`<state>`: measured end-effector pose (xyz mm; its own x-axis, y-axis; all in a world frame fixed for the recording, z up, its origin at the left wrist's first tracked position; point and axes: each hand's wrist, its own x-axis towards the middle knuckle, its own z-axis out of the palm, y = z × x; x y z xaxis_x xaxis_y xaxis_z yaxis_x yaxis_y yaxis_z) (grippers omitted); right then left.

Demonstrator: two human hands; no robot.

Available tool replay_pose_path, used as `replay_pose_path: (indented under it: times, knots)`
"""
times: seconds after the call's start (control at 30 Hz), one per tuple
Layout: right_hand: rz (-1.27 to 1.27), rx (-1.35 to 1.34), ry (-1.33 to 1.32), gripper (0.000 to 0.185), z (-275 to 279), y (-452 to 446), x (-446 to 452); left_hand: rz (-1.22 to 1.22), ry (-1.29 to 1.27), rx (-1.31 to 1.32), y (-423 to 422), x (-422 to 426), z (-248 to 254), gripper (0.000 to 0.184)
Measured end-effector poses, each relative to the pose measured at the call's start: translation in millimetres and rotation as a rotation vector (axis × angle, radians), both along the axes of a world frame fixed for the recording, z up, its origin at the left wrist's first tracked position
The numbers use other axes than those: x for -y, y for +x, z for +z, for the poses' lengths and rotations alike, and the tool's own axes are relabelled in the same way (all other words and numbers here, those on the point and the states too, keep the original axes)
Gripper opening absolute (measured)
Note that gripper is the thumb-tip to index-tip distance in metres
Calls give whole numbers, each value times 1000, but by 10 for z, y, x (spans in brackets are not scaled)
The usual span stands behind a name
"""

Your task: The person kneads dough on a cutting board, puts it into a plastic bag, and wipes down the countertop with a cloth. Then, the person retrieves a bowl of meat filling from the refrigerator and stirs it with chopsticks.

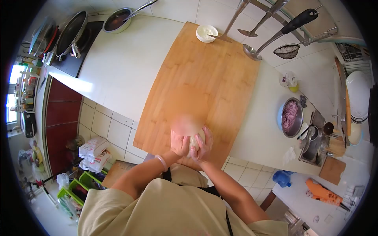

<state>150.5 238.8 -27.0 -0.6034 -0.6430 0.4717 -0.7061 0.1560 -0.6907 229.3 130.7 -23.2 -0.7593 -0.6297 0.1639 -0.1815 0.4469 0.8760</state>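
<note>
A lump of pale dough (pixel 193 142) sits between my two hands near the front edge of a large wooden board (pixel 204 78). My left hand (pixel 180 143), with a pink band at the wrist, is closed against the dough's left side. Wrapped round its right side is my right hand (pixel 203 144), dusted white. The patch just beyond my hands is blurred, so part of the dough and some fingertips are hidden. At the board's far edge stands a small white bowl (pixel 206 34) of white powder.
A ladle (pixel 252 52) and a strainer (pixel 286 51) hang at the back wall. On the right counter is a metal bowl (pixel 291 118) of chopped purple food. A pot (pixel 117 21) with a utensil and a frying pan (pixel 71 34) stand at the back left.
</note>
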Motion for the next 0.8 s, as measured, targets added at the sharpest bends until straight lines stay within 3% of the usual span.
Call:
replay_pose_path:
  times: [0.17, 0.23, 0.27, 0.33, 0.37, 0.43, 0.47, 0.5, 0.53, 0.6, 0.67, 0.7, 0.73, 0.77, 0.8]
  knots:
    - [-56, 102, -69, 45, -221, -381, 164, 27, 3, 322, -488, 138, 257, 46]
    - [-81, 337, 37, 45, -215, -519, 243, 42, 102, 442, -676, 227, 311, 46]
    - [-87, 320, 23, 45, -155, -572, 331, 45, 129, 475, -785, 287, 382, 47]
    - [-260, 714, 111, 43, -2, -648, 471, 66, 256, 852, -1071, 457, 656, 49]
    - [-257, 693, 94, 43, 93, -635, 475, 68, 243, 828, -1094, 606, 554, 49]
    - [-292, 582, -35, 40, 272, -536, 484, -114, 1159, 212, -1023, 911, 144, 52]
    - [-293, 581, -41, 40, 322, -514, 515, 33, 1196, 165, -952, 913, 459, 50]
    - [-278, 633, 1, 37, 359, -483, 546, 30, 1194, 172, -853, 856, 348, 50]
    - [-260, 687, 47, 35, 391, -429, 553, -159, 628, 282, -686, 755, 153, 50]
    - [-230, 540, 148, 33, 472, -303, 540, 52, 164, 280, -518, 340, 102, 47]
    - [-243, 338, 208, 31, 423, -109, 463, 40, 102, 241, -327, 224, 427, 47]
    - [-248, 348, 220, 31, 405, 16, 354, 37, 82, 225, -213, 133, 387, 47]
    - [-199, 160, 206, 31, 406, 127, 244, 35, 62, 208, -97, 40, 347, 47]
    - [-144, -27, 187, 31, 406, 200, 168, 61, -62, 73, 64, -26, 99, 47]
    - [-137, -19, 190, 31, 382, 238, 110, 87, -191, -61, 138, -43, -76, 48]
